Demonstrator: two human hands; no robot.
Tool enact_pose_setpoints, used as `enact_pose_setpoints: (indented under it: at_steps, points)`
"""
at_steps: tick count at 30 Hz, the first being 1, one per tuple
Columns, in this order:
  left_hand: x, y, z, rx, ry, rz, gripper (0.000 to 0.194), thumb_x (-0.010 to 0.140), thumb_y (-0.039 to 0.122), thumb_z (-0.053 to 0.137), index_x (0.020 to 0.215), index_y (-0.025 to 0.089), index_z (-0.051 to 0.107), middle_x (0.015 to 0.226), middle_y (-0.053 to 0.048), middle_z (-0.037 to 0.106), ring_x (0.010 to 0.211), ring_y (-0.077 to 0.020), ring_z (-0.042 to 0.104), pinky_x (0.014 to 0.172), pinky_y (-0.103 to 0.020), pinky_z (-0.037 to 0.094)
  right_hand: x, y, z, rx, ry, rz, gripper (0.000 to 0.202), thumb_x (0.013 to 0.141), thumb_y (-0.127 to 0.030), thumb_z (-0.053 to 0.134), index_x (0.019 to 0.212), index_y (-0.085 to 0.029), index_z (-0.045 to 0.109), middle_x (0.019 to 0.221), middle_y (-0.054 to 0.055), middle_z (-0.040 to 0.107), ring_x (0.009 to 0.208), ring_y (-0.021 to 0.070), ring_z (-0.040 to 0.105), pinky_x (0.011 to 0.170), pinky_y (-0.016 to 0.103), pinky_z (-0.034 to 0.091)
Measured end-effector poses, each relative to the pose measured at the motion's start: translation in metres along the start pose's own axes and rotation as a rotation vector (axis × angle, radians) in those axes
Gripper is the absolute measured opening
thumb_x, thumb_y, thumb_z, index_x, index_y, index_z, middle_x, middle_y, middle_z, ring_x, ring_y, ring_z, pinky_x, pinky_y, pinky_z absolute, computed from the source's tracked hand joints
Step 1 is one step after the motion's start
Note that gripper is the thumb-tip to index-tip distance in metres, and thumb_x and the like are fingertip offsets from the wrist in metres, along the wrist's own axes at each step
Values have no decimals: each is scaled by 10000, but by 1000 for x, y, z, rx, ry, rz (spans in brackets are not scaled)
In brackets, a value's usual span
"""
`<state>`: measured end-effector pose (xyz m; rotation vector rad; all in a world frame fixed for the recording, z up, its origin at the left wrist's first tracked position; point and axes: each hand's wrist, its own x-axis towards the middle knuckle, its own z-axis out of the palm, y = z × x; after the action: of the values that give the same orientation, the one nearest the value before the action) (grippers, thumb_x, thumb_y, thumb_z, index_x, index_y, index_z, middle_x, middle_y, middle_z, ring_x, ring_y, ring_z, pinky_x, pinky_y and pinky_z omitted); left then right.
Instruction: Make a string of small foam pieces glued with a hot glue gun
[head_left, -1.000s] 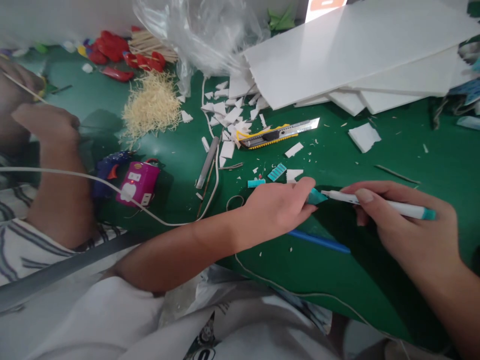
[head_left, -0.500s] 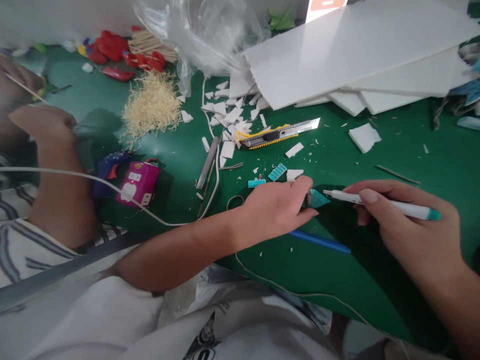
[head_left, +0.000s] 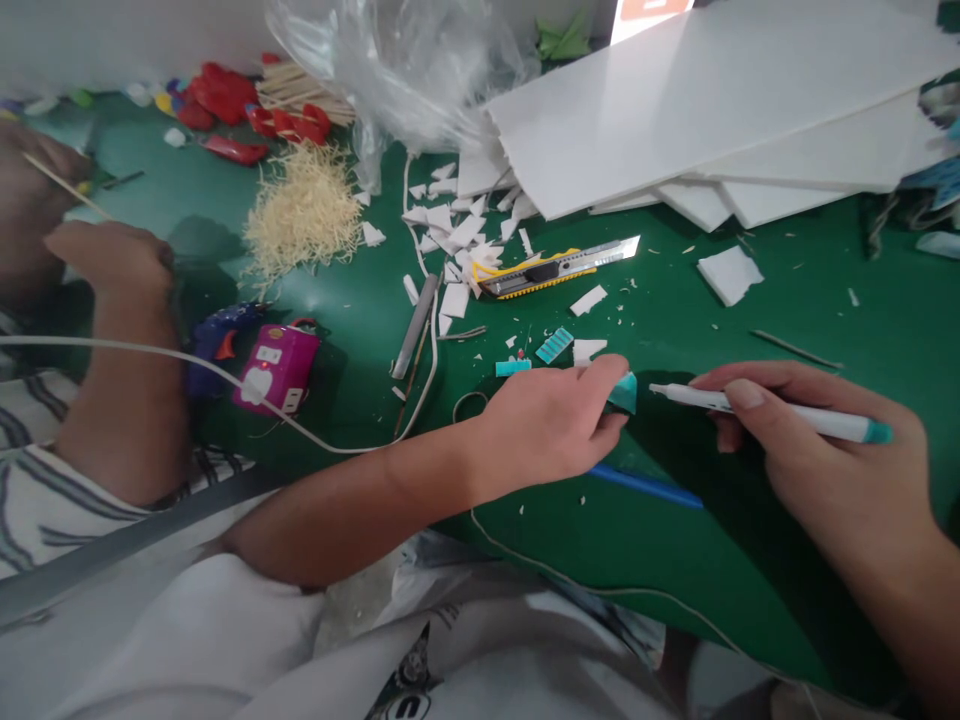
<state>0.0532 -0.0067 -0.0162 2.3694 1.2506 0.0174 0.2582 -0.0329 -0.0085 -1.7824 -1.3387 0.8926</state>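
Note:
Between the thumb and fingers of my left hand (head_left: 551, 418) is a small teal-coloured foam piece (head_left: 624, 393), partly hidden by the fingers. My right hand (head_left: 832, 440) grips a white marker (head_left: 795, 415) with a teal end, its tip pointing left and a short gap away from the piece. Just beyond my left hand lie a teal striped piece (head_left: 555, 345), a small teal strip (head_left: 513, 368) and a white scrap (head_left: 589, 350). A blue pen-like stick (head_left: 649, 485) lies on the table, partly under my left hand.
A yellow utility knife (head_left: 559, 272) lies blade out beside white scraps (head_left: 457, 225). White foam sheets (head_left: 675, 100) are stacked at the back right. A pink power socket box (head_left: 277, 368) with a white cord and a blue glue gun (head_left: 217, 345) sit left, near another person's arm (head_left: 124, 370).
The teal piece has turned in my left fingers, its pointed end no longer showing to the right. My right hand has shifted slightly right with the marker. The other person's hands have moved right.

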Motion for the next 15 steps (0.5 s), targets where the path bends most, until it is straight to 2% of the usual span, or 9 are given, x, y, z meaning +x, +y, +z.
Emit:
enact_pose_setpoints:
  at_steps: [3, 8, 15]
  points:
    - [2, 3, 0, 20, -7, -20, 403, 986, 481, 578, 1253, 185, 517, 927, -32, 769, 812, -242, 759, 561, -291, 446, 1, -1, 0, -4, 12, -11, 125, 771, -394, 687, 705, -323, 765, 497, -25, 589, 440, 119, 477, 403, 264, 309]
    - [4, 9, 3, 137, -10, 1, 373, 1011, 504, 542, 1180, 172, 546, 983, -75, 768, 845, -266, 762, 521, -299, 416, 0, -4, -1, -19, 15, -5, 129, 773, -396, 686, 706, -317, 762, 495, -22, 581, 416, 111, 431, 386, 276, 234]
    - [2, 6, 5, 131, 11, 39, 303, 1017, 423, 531, 1218, 196, 538, 921, -33, 768, 823, -240, 759, 511, -295, 385, -1, 0, 0, 14, 7, 26, 114, 766, -379, 680, 707, -326, 762, 497, -27, 589, 456, 130, 507, 440, 273, 385]
